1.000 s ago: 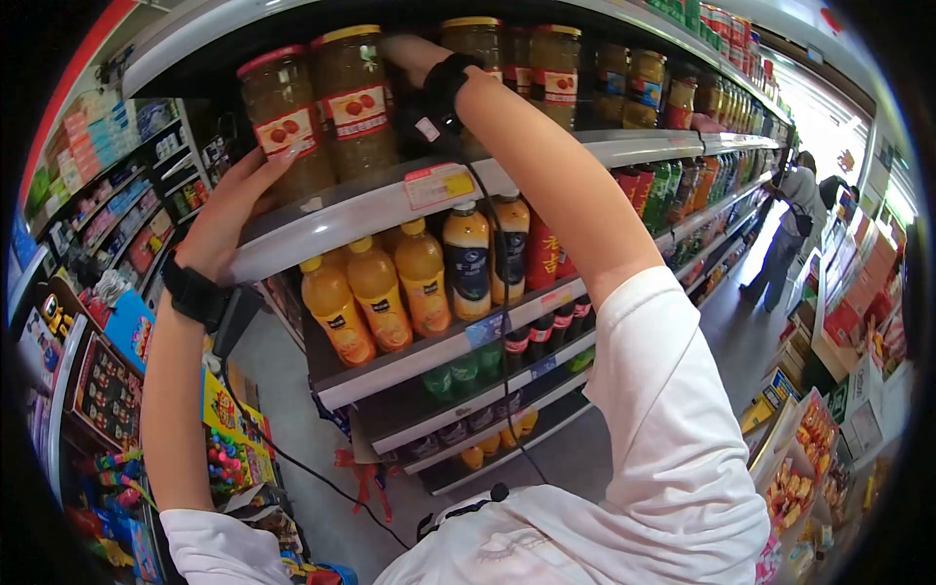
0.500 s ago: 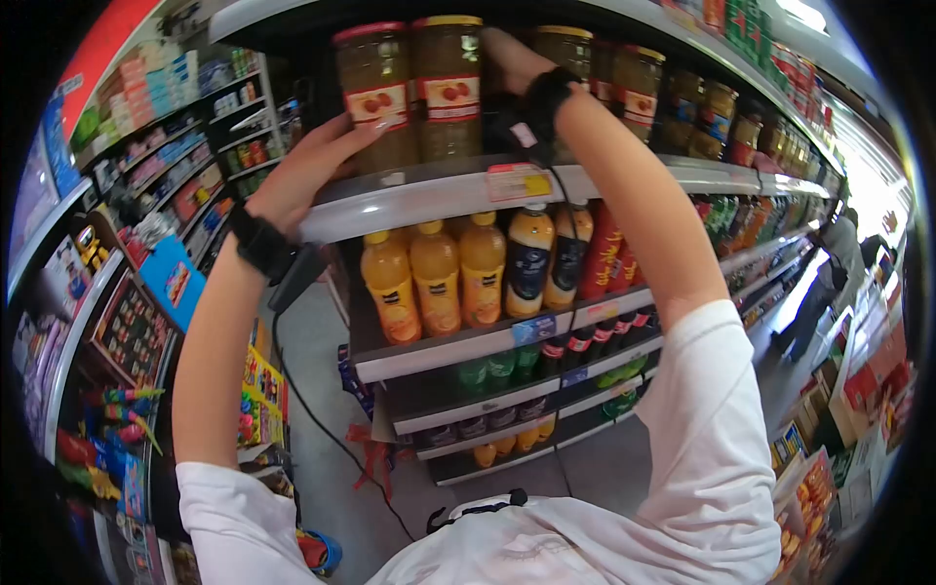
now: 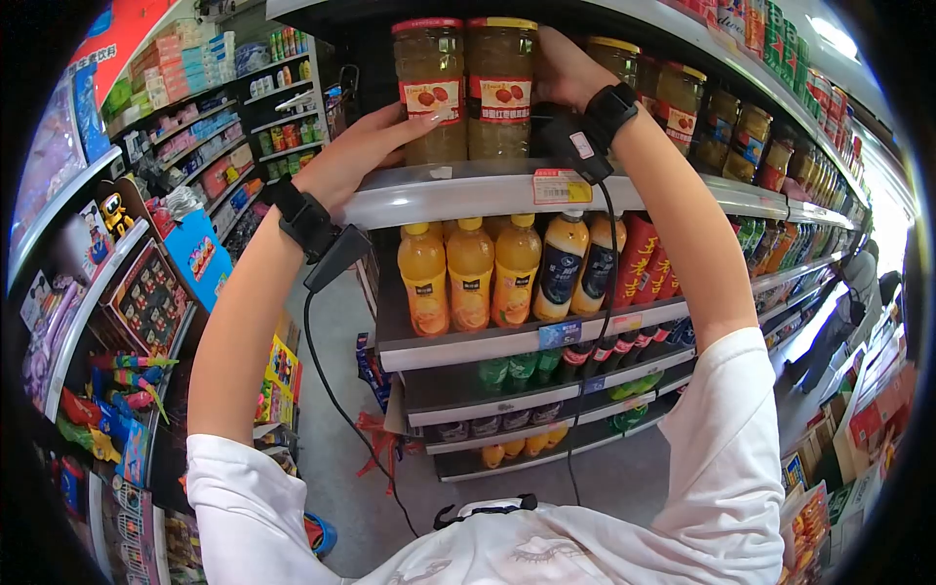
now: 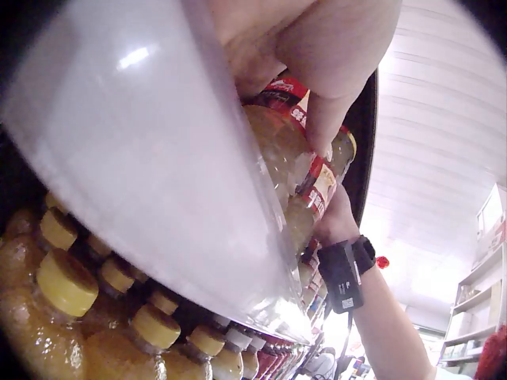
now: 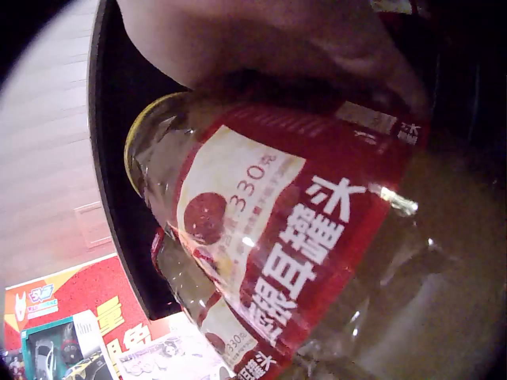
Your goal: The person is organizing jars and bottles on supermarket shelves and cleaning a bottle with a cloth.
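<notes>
Two glass jars stand side by side at the left end of the upper shelf (image 3: 663, 183), both with red labels picturing red dates. My left hand (image 3: 366, 151) holds the red-lidded jar (image 3: 429, 58) from its left side. Its thumb lies across the front of the label and its other fingers go behind the glass. Against the right side of the yellow-lidded jar (image 3: 501, 58) is my right hand (image 3: 572, 70). In the right wrist view, this hand (image 5: 277, 43) bends round the yellow-lidded jar (image 5: 317, 261), its fingertips partly hidden.
More jars (image 3: 680, 97) stand to the right on that shelf. Orange juice bottles (image 3: 470, 278) and red cans (image 3: 639, 258) fill the shelf below. Cables (image 3: 317, 361) hang from both wrists. Toys (image 3: 127, 390) line the left aisle, and a person (image 3: 848, 302) stands far right.
The head view has turned left, so the shelf and jars sit farther right in the picture. My left thumb has slid slightly higher on the label. Both hands remain at the same two jars.
</notes>
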Demonstrator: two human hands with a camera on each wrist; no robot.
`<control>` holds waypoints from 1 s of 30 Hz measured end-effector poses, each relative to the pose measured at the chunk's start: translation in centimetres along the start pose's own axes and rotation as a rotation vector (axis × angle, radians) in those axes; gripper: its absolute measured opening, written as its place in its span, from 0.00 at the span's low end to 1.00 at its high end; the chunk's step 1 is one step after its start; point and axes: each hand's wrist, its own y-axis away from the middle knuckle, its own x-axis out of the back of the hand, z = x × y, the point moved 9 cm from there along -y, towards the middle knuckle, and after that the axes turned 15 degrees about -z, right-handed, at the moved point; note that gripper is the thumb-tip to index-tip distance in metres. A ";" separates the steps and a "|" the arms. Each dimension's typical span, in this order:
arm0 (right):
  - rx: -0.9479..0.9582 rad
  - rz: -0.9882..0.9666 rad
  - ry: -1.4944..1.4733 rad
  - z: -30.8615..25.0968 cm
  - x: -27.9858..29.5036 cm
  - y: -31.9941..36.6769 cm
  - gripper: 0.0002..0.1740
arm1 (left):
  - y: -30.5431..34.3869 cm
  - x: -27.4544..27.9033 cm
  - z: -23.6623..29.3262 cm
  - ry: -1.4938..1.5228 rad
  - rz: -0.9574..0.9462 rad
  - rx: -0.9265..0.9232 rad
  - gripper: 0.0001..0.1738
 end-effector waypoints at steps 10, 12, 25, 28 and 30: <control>0.132 -0.045 -0.263 1.5 -1.1 -0.3 0.26 | -0.4 0.2 -0.4 -0.016 -0.013 -0.009 0.38; 0.128 -0.049 -0.259 1.5 -1.3 0.3 0.25 | 0.0 0.1 0.2 -0.051 0.013 0.013 0.42; -0.162 -0.023 -0.188 4.8 -1.3 2.5 0.33 | -4.1 3.0 -0.9 0.370 -0.121 0.081 0.48; -0.139 -0.029 -0.211 5.1 -0.6 2.0 0.31 | -4.2 2.8 -0.4 0.320 -0.108 0.019 0.46; -0.110 -0.062 -0.243 4.9 -1.1 1.9 0.30 | -4.4 2.8 -0.5 0.332 -0.113 0.004 0.46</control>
